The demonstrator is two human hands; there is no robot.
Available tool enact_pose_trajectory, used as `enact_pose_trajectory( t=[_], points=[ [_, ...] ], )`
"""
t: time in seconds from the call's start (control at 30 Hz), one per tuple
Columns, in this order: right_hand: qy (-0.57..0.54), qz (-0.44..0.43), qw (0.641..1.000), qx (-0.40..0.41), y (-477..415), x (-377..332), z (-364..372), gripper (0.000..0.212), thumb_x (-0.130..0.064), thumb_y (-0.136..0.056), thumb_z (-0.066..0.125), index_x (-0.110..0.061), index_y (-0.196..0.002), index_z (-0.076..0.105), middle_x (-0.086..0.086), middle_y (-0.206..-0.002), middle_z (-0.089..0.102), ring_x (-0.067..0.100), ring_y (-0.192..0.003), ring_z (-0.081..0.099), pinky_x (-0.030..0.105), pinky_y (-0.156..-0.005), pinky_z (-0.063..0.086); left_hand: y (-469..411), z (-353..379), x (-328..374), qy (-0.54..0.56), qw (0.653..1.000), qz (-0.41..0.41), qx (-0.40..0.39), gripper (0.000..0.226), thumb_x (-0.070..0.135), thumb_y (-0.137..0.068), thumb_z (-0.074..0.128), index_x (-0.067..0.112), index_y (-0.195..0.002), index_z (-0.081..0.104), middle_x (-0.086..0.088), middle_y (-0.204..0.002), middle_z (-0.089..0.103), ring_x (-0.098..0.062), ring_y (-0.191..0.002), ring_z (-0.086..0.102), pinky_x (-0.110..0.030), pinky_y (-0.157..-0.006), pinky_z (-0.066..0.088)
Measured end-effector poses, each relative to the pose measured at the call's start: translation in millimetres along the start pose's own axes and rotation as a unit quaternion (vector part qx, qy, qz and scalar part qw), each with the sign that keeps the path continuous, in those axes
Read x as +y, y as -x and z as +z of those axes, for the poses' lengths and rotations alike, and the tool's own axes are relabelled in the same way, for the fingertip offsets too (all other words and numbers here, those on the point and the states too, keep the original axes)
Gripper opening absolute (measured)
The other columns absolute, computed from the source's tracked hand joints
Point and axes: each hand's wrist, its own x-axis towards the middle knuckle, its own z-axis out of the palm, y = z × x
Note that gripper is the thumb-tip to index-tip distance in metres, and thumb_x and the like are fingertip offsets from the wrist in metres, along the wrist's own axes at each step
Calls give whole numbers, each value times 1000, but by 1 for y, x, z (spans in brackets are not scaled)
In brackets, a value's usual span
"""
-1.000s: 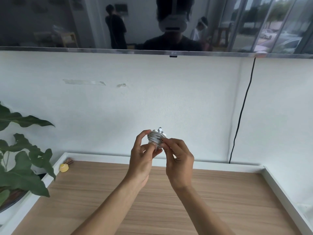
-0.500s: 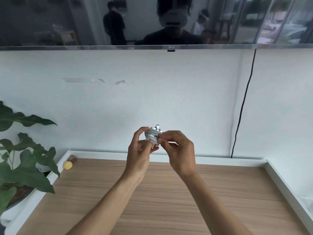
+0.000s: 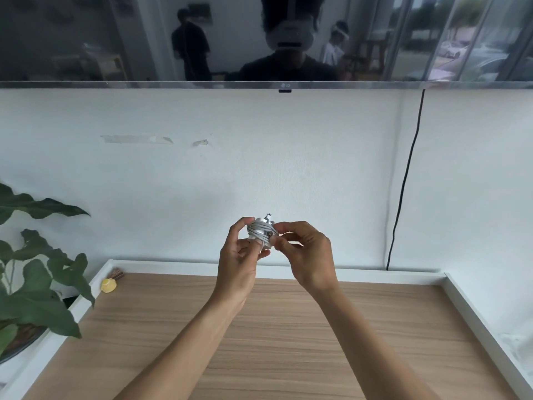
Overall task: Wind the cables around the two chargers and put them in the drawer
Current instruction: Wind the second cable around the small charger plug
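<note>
A small white charger (image 3: 262,231) with its white cable coiled tightly around it is held up in the air above the back of the wooden top. Metal plug pins stick up from its top, and the cable's connector end lies on the right side of the coil. My left hand (image 3: 239,262) grips the charger from the left with thumb and fingers. My right hand (image 3: 307,255) pinches the cable end against the coil on the right. No second charger and no drawer show in the view.
A wooden top (image 3: 274,342) with a raised white rim (image 3: 476,313) lies below my hands. A leafy plant (image 3: 34,284) stands at the left. A small yellow object (image 3: 108,285) sits in the back left corner. A black cable (image 3: 403,180) hangs down the wall under a TV (image 3: 259,39).
Both hands with the wound charger have stayed close together and lifted slightly. My right fingers have shifted along the coil to the cable's end.
</note>
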Motion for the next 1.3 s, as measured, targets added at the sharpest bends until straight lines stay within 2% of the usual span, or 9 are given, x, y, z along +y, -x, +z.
enact_pose_trajectory(
  t=[0.07,0.17,0.3,0.57,0.7,0.87,1.0,1.2,1.3],
  points=[
    [0,-10,1000,2,0,-1,-3,17,-9,-81,73,-26,-84,71,-5,-91,72,13,-74,68,25,-69,56,-1,3,1,-1,1000,-1,0,32,6,-94,57,29,-117,58,-12,-89,74,-17,-84,72,-27,-77,55],
    [14,-25,999,18,0,-1,-6,21,-9,-83,72,-31,-83,72,-3,-89,70,16,-77,69,30,-72,57,-2,9,2,1,1000,1,-4,33,4,-94,55,27,-117,58,-12,-87,74,-16,-83,72,-27,-78,56],
    [12,-19,999,33,-2,0,-13,15,-7,-85,69,-20,-89,74,1,-89,68,15,-78,69,32,-74,58,-4,19,3,7,1000,1,-11,34,1,-94,53,29,-114,58,-9,-83,74,-14,-80,71,-24,-76,56],
    [54,-23,998,37,-11,-2,-37,11,-7,-86,65,-16,-90,71,-1,-95,65,16,-75,66,17,-68,51,-12,45,5,-4,1000,1,-28,36,-1,-93,52,27,-116,57,-12,-87,74,-15,-79,73,-33,-85,56],
    [91,-22,995,25,-14,-4,-55,6,-10,-88,63,-12,-92,68,-4,-97,64,14,-75,66,17,-68,52,-11,56,4,-16,999,10,-45,38,-2,-93,51,29,-115,57,-14,-88,74,-18,-80,74,-35,-86,55],
    [103,-14,994,32,-8,-2,-64,9,-7,-89,59,-13,-93,63,0,-88,65,7,-71,62,15,-66,50,-7,68,0,-17,998,12,-55,42,-3,-93,51,35,-110,58,-13,-86,73,-18,-80,73,-32,-85,56],
    [108,-19,993,50,-5,0,-66,14,-5,-88,58,-19,-87,59,3,-93,64,10,-72,62,14,-62,49,-4,72,-2,-19,998,13,-60,40,0,-93,54,36,-108,58,-12,-84,73,-20,-80,73,-33,-84,54],
    [89,-22,994,65,-4,1,-67,13,-3,-87,61,-14,-89,65,4,-89,65,9,-71,61,15,-64,50,-5,73,-7,16,998,-3,-64,38,0,-94,53,35,-109,60,-12,-82,75,-20,-80,72,-28,-80,58],
    [113,-51,989,83,-1,3,-65,14,-6,-89,61,-15,-96,69,0,-93,66,6,-78,64,16,-69,52,-6,72,-8,61,995,-38,-66,33,3,-96,53,32,-109,61,-15,-85,74,-23,-83,71,-33,-83,56]
  ],
)
